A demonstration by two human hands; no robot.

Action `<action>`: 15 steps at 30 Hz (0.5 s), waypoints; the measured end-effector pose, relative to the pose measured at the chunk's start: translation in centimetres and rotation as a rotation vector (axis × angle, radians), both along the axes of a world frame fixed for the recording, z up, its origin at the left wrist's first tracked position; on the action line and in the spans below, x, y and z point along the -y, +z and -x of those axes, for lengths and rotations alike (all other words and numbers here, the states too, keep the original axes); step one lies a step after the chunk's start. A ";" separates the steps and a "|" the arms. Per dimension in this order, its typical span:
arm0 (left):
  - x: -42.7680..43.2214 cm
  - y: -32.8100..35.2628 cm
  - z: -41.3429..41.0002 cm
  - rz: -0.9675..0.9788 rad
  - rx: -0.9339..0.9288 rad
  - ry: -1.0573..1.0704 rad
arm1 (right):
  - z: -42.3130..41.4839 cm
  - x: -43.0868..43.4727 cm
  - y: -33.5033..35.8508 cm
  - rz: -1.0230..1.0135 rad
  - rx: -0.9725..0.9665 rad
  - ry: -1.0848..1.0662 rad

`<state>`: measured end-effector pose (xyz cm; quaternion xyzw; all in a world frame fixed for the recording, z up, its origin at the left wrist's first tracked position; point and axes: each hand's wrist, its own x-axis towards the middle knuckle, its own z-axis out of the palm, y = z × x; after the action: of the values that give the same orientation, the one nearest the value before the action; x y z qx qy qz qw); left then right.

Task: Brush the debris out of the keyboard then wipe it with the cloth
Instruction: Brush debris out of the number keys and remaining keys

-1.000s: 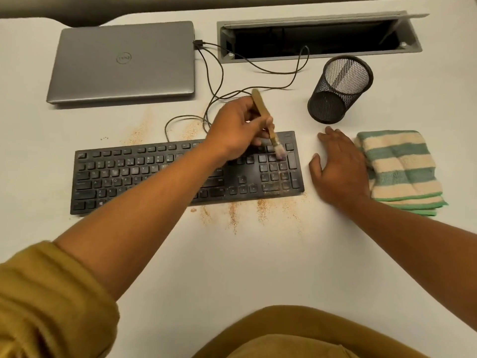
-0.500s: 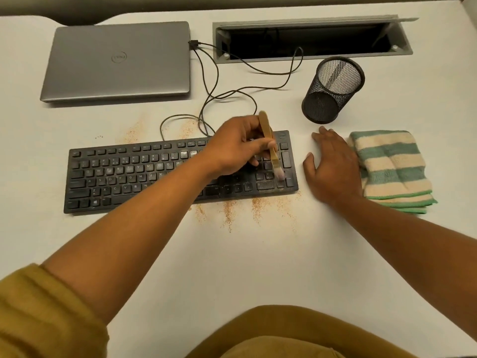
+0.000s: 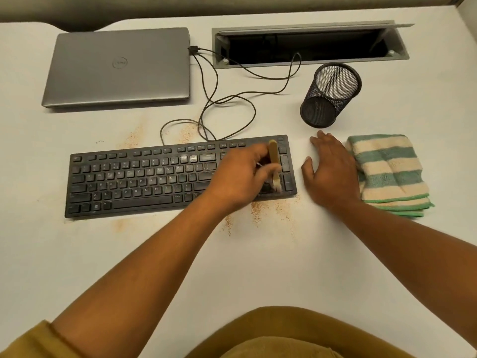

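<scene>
Wooden brush (image 3: pixel 273 154) is pointing bristles-down, handle crossing the keyboard's (image 3: pixel 144 182) long axis; I am reading left hand (image 3: pixel 240 182) grip grasping it, right hand (image 3: pixel 333 174) grip released, flat beside cloth (image 3: pixel 389 171).

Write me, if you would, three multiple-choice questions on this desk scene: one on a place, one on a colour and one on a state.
1. Where does the folded cloth lie relative to the keyboard?
A. On top of it
B. On the table, to its right
C. Behind it

2. What colour is the keyboard?
A. White
B. Silver
C. Black

3. What is the left hand doing with the brush?
A. Gripping it, bristles on the keys
B. Leaving it flat on the table
C. Resting it on the cloth

Answers:
1 B: the cloth lies on the table past the keyboard's right end, beside the flat right hand.
2 C: its case and keys are black.
3 A: the fingers curl round the handle and the bristles meet the keys at the keyboard's right end.
</scene>
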<state>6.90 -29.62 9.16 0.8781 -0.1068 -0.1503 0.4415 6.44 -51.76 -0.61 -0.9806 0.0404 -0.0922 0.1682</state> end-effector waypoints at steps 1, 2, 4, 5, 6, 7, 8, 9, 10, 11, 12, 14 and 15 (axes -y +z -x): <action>0.1 -0.1 0.3 0.003 0.014 -0.008 | 0.0 0.0 0.0 -0.001 -0.003 -0.002; 0.1 -0.1 0.4 0.030 0.044 0.039 | 0.0 -0.1 0.0 0.000 -0.004 -0.003; -0.1 -0.2 0.1 0.132 0.118 0.180 | 0.0 -0.1 0.0 0.004 -0.004 -0.002; -0.1 -0.3 0.1 0.155 0.118 0.199 | 0.0 -0.1 0.0 0.005 -0.004 -0.001; 0.0 -0.3 0.3 0.144 0.082 0.168 | 0.1 -0.1 0.1 0.006 -0.006 -0.001; 0.3 -0.3 0.7 0.100 0.029 0.102 | 0.1 -0.1 0.1 0.006 -0.009 -0.002; 0.6 -0.4 1.1 0.047 -0.005 0.046 | 0.1 -0.1 0.2 0.005 -0.011 -0.004; 0.7 -0.4 1.4 0.026 -0.010 0.031 | 0.0 -0.1 0.2 0.003 -0.013 -0.005; 0.7 -0.5 1.5 0.039 0.007 0.067 | 0.0 -0.1 0.2 0.002 -0.012 -0.006; 0.5 -0.4 1.2 0.101 0.026 0.142 | 0.0 -0.1 0.3 0.002 -0.013 -0.005; 0.3 -0.3 0.9 0.157 0.040 0.207 | 0.1 -0.1 0.3 0.001 -0.013 -0.003; 0.1 -0.2 0.3 0.128 -0.003 0.169 | 0.1 -0.1 0.3 0.002 -0.015 -0.001; 0.2 0.0 0.3 0.071 -0.058 0.085 | 0.1 -0.1 0.4 0.001 -0.015 -0.003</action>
<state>6.58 -29.83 9.16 0.8609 -0.0616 -0.1529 0.4813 6.33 -51.67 -0.24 -0.9813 0.0429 -0.0849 0.1673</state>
